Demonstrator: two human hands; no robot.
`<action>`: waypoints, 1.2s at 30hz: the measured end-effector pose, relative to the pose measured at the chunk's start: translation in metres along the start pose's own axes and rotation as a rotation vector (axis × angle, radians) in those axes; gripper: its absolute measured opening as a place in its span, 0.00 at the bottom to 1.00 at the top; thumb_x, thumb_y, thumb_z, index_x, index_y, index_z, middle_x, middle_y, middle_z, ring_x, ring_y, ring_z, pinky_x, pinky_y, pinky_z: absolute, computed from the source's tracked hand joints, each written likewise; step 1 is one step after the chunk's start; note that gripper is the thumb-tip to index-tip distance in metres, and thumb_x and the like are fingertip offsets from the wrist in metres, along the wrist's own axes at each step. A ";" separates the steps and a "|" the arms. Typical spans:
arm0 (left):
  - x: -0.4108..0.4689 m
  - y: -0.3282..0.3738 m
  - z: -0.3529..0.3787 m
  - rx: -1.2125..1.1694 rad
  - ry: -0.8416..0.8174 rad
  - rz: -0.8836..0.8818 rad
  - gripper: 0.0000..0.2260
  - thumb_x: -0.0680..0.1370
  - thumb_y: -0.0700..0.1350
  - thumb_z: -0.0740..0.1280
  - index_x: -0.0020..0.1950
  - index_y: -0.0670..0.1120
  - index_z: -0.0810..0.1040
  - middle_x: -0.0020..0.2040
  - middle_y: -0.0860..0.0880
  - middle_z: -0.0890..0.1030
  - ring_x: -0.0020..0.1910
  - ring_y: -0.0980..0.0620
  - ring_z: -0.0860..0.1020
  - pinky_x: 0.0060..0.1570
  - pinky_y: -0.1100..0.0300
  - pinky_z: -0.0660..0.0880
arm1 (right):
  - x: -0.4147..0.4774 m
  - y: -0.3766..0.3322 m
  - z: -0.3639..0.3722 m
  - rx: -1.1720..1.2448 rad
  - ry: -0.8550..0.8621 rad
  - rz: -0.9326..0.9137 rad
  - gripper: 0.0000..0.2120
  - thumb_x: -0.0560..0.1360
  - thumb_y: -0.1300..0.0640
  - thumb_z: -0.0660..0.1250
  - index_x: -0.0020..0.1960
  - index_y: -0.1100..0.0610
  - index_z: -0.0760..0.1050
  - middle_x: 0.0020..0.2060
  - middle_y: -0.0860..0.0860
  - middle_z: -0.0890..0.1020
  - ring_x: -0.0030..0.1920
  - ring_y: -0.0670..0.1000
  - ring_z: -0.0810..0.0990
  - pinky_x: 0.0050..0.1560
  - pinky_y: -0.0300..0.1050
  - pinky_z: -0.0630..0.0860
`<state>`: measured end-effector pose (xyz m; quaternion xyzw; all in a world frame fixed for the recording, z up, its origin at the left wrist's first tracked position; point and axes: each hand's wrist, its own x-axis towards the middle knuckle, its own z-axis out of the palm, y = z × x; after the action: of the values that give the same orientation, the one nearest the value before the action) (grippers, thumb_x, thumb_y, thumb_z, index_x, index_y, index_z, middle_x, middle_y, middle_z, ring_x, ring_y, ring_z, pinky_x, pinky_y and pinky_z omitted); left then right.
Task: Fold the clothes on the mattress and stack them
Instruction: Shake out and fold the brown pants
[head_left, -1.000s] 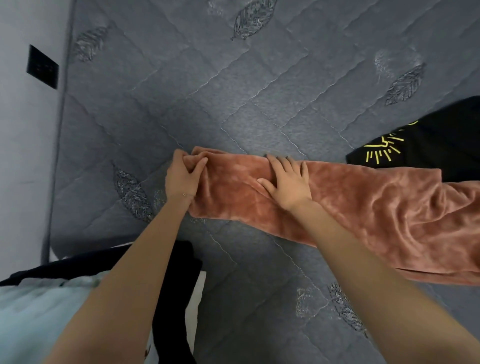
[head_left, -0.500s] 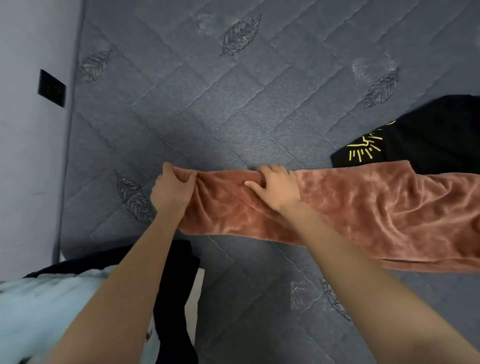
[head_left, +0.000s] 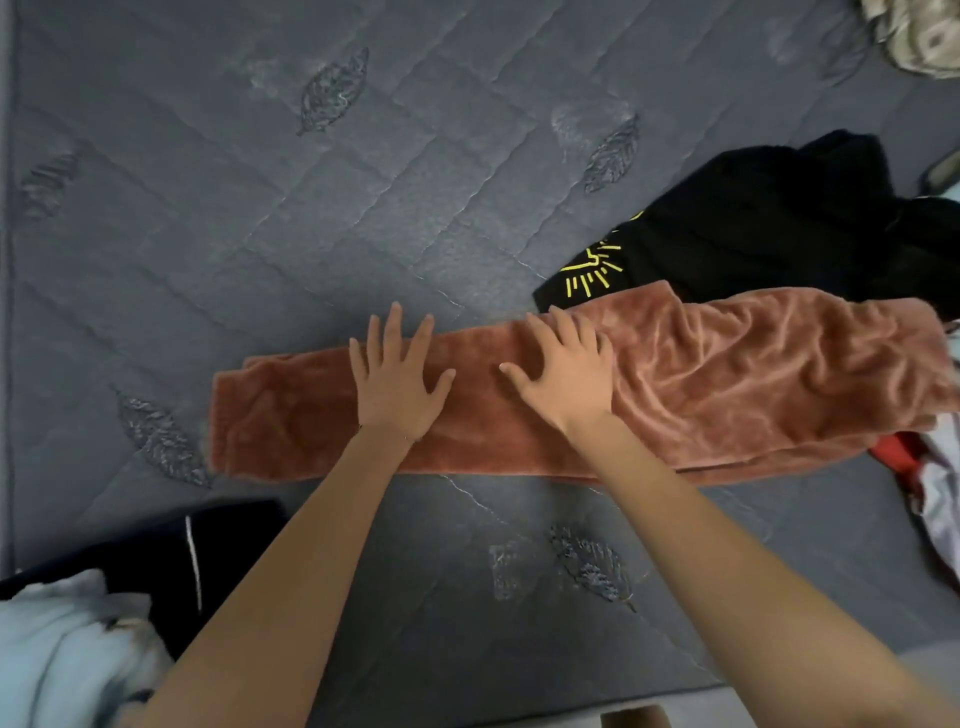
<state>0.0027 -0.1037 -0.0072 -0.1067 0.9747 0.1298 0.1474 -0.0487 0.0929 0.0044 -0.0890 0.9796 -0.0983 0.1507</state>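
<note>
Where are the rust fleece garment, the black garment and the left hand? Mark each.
rust fleece garment (head_left: 753, 374): head view, its wrinkled right half.
black garment (head_left: 753, 228): head view, its plain middle.
left hand (head_left: 397, 387): head view, back of the hand.

- No words, numbers or brand names can be read.
- The only printed mark is a yellow line drawing (head_left: 592, 273) with short rays, like a sunburst, on the black garment (head_left: 769, 228) lying on the mattress (head_left: 363, 208); it carries no letters.

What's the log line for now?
left hand: flat on long rust-pink fleece garment; right hand: same; garment: lies on grey quilted mattress
</note>
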 end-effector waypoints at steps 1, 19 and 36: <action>0.001 0.015 0.004 0.026 -0.013 0.033 0.31 0.80 0.62 0.56 0.79 0.55 0.50 0.80 0.46 0.42 0.78 0.42 0.41 0.74 0.40 0.38 | -0.002 0.013 -0.005 0.002 0.005 0.016 0.33 0.75 0.35 0.62 0.75 0.48 0.64 0.76 0.51 0.62 0.76 0.57 0.56 0.73 0.57 0.54; 0.011 0.262 0.061 0.130 0.005 0.300 0.32 0.79 0.62 0.57 0.79 0.56 0.49 0.80 0.44 0.51 0.78 0.43 0.47 0.74 0.38 0.43 | -0.036 0.259 -0.057 0.067 0.067 0.221 0.34 0.76 0.37 0.63 0.78 0.47 0.58 0.78 0.52 0.60 0.78 0.57 0.53 0.77 0.58 0.48; 0.031 0.393 0.115 0.025 0.017 0.376 0.30 0.79 0.60 0.59 0.79 0.54 0.56 0.78 0.44 0.56 0.78 0.43 0.53 0.73 0.37 0.46 | -0.017 0.408 -0.074 0.219 0.146 0.330 0.39 0.76 0.39 0.65 0.80 0.53 0.54 0.78 0.59 0.54 0.77 0.62 0.55 0.75 0.58 0.56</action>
<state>-0.0928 0.2947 -0.0358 0.0779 0.9802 0.1423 0.1137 -0.1148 0.5028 -0.0112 0.0967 0.9727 -0.1845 0.1020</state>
